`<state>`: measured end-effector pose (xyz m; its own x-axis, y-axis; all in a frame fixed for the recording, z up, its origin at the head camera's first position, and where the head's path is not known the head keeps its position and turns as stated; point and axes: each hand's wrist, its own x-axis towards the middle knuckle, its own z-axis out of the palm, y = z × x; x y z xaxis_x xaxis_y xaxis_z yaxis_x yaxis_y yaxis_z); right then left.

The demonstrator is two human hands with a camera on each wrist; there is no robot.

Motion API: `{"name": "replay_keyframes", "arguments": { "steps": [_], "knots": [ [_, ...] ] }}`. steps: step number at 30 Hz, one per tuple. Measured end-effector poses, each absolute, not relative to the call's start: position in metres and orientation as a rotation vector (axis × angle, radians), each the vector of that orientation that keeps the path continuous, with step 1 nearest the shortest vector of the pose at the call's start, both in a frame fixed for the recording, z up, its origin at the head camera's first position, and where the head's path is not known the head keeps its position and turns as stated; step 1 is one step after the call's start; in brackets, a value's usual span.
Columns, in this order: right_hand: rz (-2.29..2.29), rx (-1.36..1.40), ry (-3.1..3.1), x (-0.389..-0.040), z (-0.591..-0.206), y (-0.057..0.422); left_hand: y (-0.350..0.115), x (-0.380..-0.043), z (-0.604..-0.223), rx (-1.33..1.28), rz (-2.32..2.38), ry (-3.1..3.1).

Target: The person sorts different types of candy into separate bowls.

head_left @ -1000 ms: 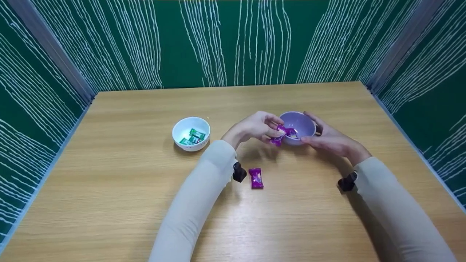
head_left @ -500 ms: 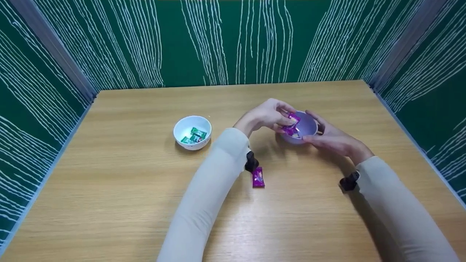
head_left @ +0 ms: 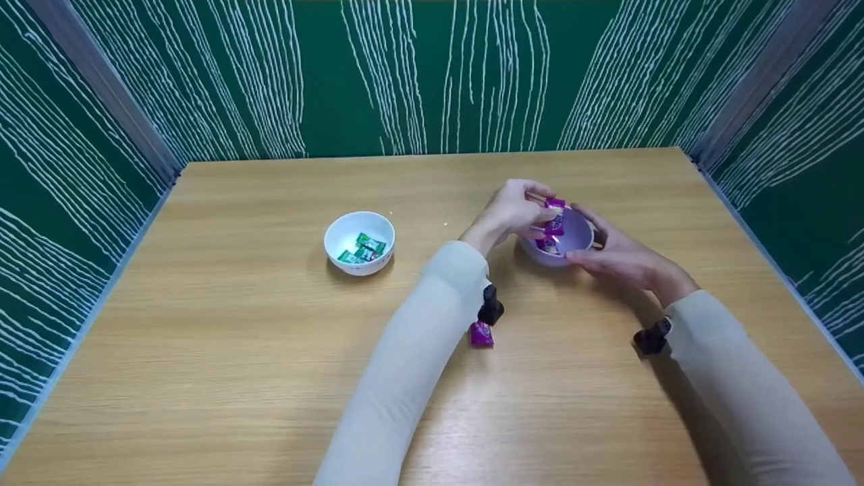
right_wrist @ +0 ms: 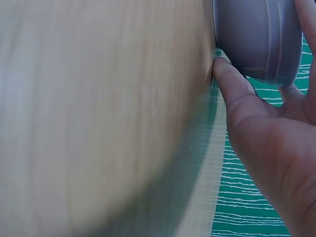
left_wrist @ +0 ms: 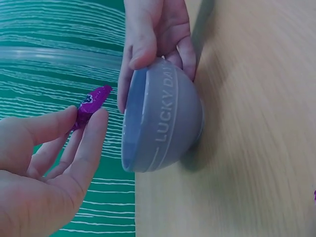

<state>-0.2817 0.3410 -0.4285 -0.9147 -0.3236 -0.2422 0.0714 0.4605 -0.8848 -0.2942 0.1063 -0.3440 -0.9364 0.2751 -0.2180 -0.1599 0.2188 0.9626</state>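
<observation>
My left hand (head_left: 516, 212) pinches a purple wrapped candy (head_left: 555, 217) between thumb and fingers, just over the purple bowl (head_left: 578, 233). In the left wrist view the candy (left_wrist: 93, 104) is held at the fingertips, beside the mouth of the bowl (left_wrist: 170, 118), which bears raised "LUCKY DAY" lettering. At least one more purple candy (head_left: 548, 244) lies inside. My right hand (head_left: 624, 260) grips the bowl's right side, its thumb at the near rim. A purple candy (head_left: 481, 335) on the table is partly hidden by my left wrist camera.
A white bowl (head_left: 339, 237) with several green wrapped candies (head_left: 370, 244) stands on the left of the wooden table (head_left: 223, 304). Green panels with white streaks (head_left: 337, 81) wall in the back and both sides. Tiny light specks lie near the white bowl.
My left hand has moved right with the candy, from the purple bowl's left edge to over its opening. My left forearm now covers part of the table candy. My right hand stays on the bowl.
</observation>
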Motion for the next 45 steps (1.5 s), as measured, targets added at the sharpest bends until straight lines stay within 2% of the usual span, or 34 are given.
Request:
{"name": "replay_keyframes", "arguments": {
  "steps": [12,27,35,45],
  "knots": [
    [-1.401,-0.188,2.353,-0.282,-0.429,0.342,0.118,-0.290,-0.349,-0.054,1.792,2.155],
    [-1.460,-0.196,2.289,-0.282,-0.426,0.339,0.116,-0.292,-0.350,-0.038,1.751,2.148],
    [-1.441,-0.188,2.302,-0.283,-0.428,0.341,0.104,-0.288,-0.352,0.063,1.682,2.112],
    [-1.389,-0.189,2.353,-0.281,-0.427,0.340,0.060,-0.266,-0.345,0.332,1.491,2.060]
  ]
}}
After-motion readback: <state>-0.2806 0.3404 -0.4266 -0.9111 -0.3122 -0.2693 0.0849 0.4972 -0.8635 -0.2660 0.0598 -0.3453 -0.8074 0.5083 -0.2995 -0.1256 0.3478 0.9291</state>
